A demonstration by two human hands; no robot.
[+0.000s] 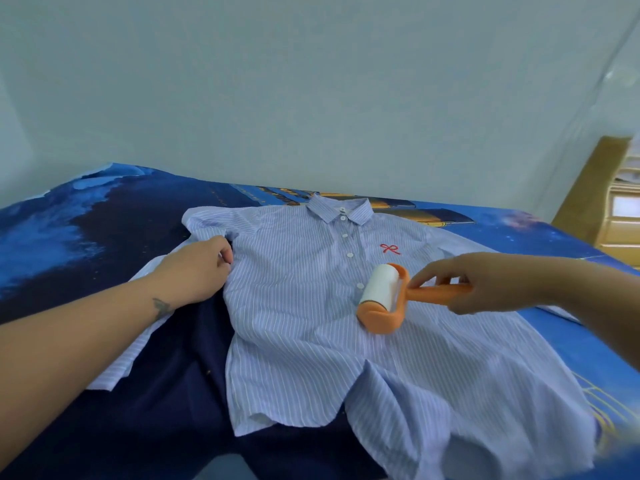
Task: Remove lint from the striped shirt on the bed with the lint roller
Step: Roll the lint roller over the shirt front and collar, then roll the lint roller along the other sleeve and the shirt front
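Note:
A light blue striped shirt (304, 306) with white buttons and a small red bow on the chest lies face up on the bed (86, 237), collar at the far side. My right hand (460, 282) grips the orange handle of a lint roller (381, 292). Its white roll rests on the shirt's chest, just below the bow. My left hand (197, 268) pinches the shirt's fabric at the left armpit seam, fingers curled over the cloth.
The bed cover is dark blue with a printed ship picture. A pale wall rises behind the bed. At the right edge stands a wooden piece of furniture (602, 202). The shirt's left sleeve (138, 327) lies spread under my left forearm.

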